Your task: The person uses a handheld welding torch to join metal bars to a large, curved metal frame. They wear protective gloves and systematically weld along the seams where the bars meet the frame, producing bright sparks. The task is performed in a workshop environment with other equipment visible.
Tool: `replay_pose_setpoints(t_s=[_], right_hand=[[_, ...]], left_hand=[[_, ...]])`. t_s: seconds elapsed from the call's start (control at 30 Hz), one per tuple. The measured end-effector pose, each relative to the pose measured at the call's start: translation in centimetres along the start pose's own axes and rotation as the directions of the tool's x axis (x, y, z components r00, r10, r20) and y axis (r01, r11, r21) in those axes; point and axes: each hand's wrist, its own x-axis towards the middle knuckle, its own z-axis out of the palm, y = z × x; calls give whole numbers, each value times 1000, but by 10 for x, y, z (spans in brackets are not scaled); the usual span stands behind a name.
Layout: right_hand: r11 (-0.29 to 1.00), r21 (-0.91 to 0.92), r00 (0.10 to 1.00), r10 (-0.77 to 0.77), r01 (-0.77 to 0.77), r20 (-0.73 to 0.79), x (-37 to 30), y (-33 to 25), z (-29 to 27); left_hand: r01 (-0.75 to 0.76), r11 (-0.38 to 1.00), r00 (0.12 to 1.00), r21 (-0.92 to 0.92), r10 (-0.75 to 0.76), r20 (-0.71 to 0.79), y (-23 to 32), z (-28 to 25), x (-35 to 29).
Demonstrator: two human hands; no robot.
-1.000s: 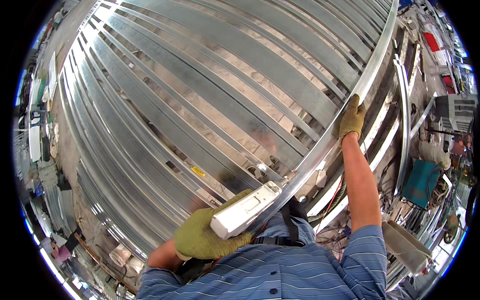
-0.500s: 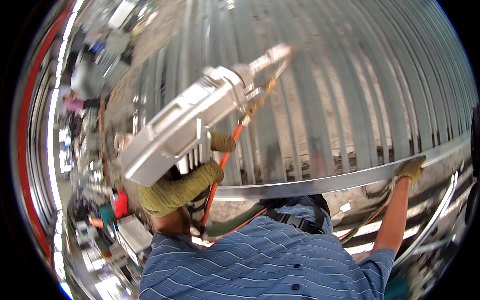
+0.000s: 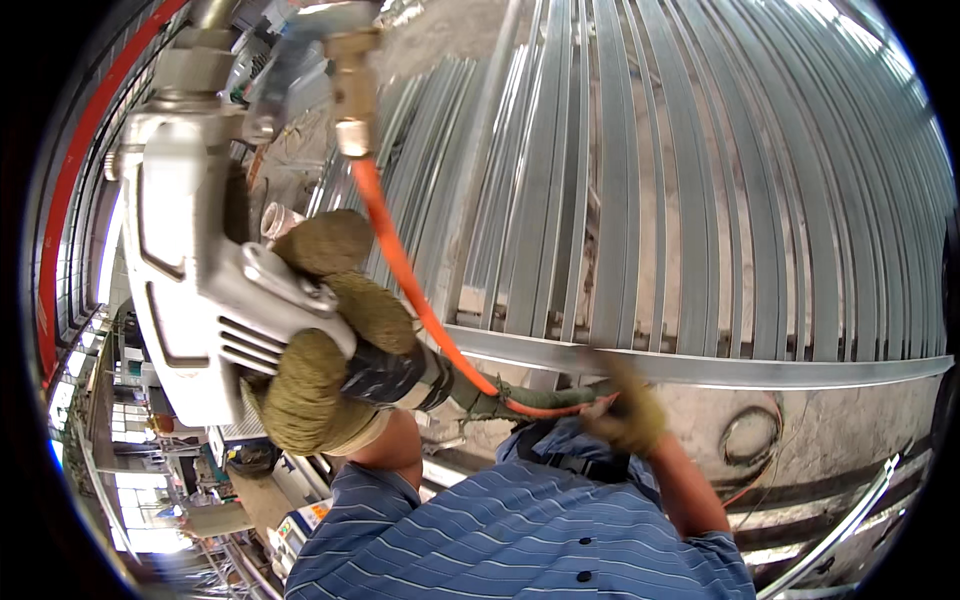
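A silver handheld welding gun [image 3: 180,250] looms large at the left, tilted with its nozzle toward the top edge. My gloved left hand [image 3: 320,370] is wrapped round its black grip, olive fingers closed. From a brass fitting [image 3: 352,90] on the gun, an orange hose [image 3: 405,275] curves down to join a dark green sheathed cable [image 3: 525,402]. My gloved right hand [image 3: 630,410] is closed around this cable in front of my waist; its fingertips are smeared by motion. Just beyond that hand runs a long metal cross bar [image 3: 760,372].
Parallel grey metal bars [image 3: 690,200] fill the far side and right, meeting the cross bar at their near ends. A coiled hose [image 3: 750,435] lies on the concrete floor at right. Benches and equipment stand at the left.
The welding gun has swung left and toward me, its nozzle turning from the right to the far side. My right hand has left the cross bar and come inward to the cable.
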Motion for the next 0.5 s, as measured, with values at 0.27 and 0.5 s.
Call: replay_pose_setpoints(t_s=[0.27, 0.5], right_hand=[[946, -284, 973, -97, 155, 209, 63, 4, 70], [941, -234, 940, 288, -243, 182, 95, -29, 136]], left_hand=[[-289, 957, 957, 32, 289, 9, 72, -91, 83], [-225, 974, 974, 0, 225, 40, 39, -153, 201]])
